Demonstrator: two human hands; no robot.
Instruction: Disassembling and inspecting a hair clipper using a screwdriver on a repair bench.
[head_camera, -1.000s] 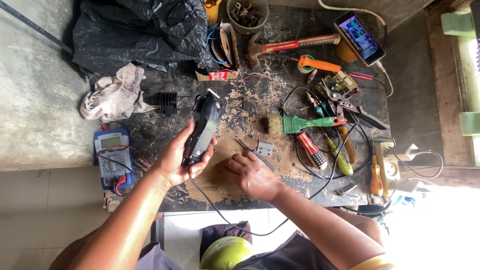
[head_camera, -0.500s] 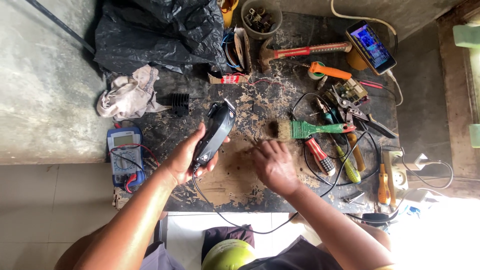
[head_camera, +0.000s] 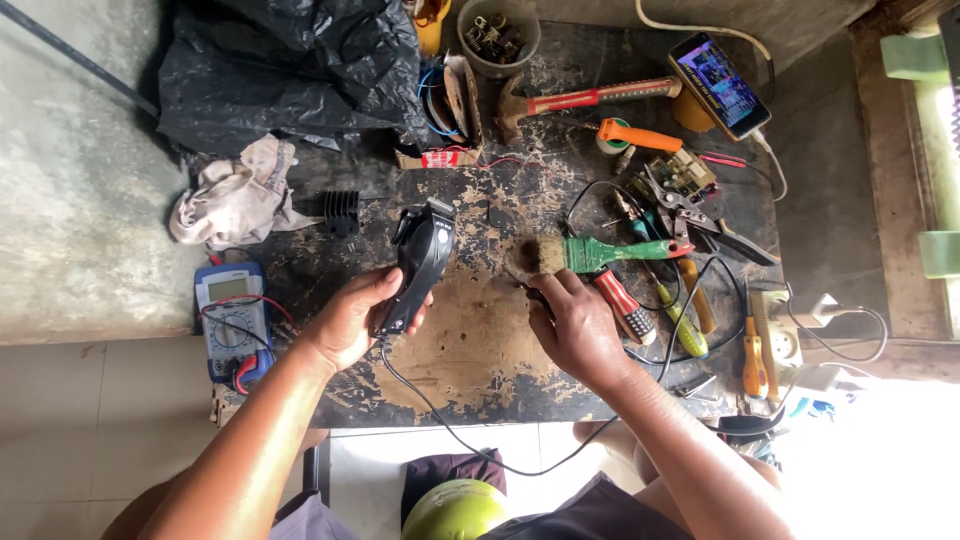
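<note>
While the left hand wraps its fingers closed around the lower body of a black corded hair clipper, the tool is held tilted just above the worn middle of the bench, blade end pointing away from the person. Right of the clipper, the right hand rests low over the bench with fingers curled; a small dark item seems pinched at the fingertips, but it cannot be told what, nor how firmly.

Observed hazards:

1. The clipper's black cord trails from its base off the near edge of the bench. In my judgement, a snag at the knee could jerk the tool out of a one-handed grip.
2. Just right of the clipper's blade lies a green-handled brush, and beyond it a crowded heap of screwdrivers, pliers and loose wires. A reaching hand may dislodge these or catch a sharp tip.
3. Any small part set down near the clipper could be lost on the flaking, littered surface.
4. Left of the clipper, a blue multimeter sits at the bench edge with leads looped; an elbow could knock it off.
</note>
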